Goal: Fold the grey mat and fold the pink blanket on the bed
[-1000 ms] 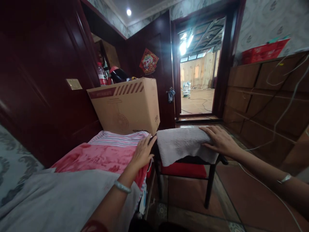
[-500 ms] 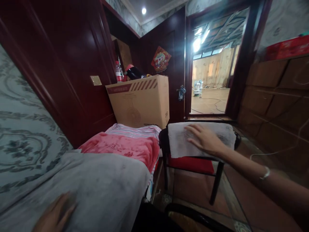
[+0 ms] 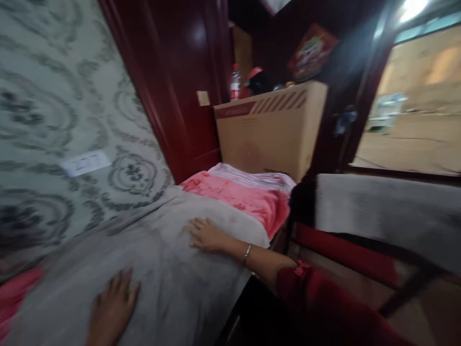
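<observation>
Left hand [image 3: 113,305] and right hand [image 3: 206,235] open on grey cloth [image 3: 158,274]

Fingers spread, palms down, nothing gripped by either. Cannot tell how firmly pressed; left fingers blurred. With clock centred on right hand: left hand at 8 o'clock. Grey cloth beneath both, broadly spread, creased toward 9 to 10 along patterned wall [image 3: 72,120]. Pink cloth [image 3: 234,194] with striped border between 1 and 2, just past grey edge. Carton [image 3: 262,134] farther off at 1. Chair [image 3: 345,250] with pale towel [image 3: 378,204] over its back at 3, well apart.

Technique, judged from present lay: smooth, rather than pinch or pull. Hold palms flat and low, fingers fanned. Anchor with right, stroke with left toward 8, for tension across the span. Lift before each return, to avoid likely re-wrinkling. Clear creases at 10 with slow, even passes, not jabs. Go lightly near grey edge at 2; risk of shifting pink cloth along with it. Probably soft and clingy to skin, hence light pressure first, then firmer.
</observation>
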The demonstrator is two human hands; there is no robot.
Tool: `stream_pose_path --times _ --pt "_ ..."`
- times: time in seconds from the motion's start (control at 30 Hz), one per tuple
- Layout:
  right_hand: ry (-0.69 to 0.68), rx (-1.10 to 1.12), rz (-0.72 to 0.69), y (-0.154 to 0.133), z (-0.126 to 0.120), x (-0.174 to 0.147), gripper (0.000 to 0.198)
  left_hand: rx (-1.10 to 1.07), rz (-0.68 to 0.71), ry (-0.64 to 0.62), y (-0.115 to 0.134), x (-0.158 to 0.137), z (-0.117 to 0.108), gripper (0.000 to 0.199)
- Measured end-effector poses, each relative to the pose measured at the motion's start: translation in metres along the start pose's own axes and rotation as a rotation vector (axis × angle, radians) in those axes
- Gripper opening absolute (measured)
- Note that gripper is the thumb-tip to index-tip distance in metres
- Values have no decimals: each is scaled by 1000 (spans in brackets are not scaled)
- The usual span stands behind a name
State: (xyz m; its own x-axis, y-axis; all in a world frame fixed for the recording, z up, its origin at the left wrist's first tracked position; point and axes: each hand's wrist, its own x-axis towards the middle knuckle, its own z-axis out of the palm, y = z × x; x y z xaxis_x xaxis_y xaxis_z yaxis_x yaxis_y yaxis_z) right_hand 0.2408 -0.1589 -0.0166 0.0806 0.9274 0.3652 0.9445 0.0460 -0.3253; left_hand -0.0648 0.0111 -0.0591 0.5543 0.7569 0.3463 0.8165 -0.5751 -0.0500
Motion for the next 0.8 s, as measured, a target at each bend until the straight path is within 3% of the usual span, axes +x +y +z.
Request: stream_pose_path --times 0.13,0.27,0.53,0.8 --pt "-118 4 20 7 43 7 59 111 -31 -169 15 -15 -18 64" --pt "-225 -102 20 25 69 6 62 60 -97 -186 20 -19 -18 59" --pt "-261 -244 35 31 79 2 63 -34 -111 -214 20 -28 -15 59" --pt "-279 -311 53 34 83 -1 64 -15 -382 -133 26 -37 -18 66"
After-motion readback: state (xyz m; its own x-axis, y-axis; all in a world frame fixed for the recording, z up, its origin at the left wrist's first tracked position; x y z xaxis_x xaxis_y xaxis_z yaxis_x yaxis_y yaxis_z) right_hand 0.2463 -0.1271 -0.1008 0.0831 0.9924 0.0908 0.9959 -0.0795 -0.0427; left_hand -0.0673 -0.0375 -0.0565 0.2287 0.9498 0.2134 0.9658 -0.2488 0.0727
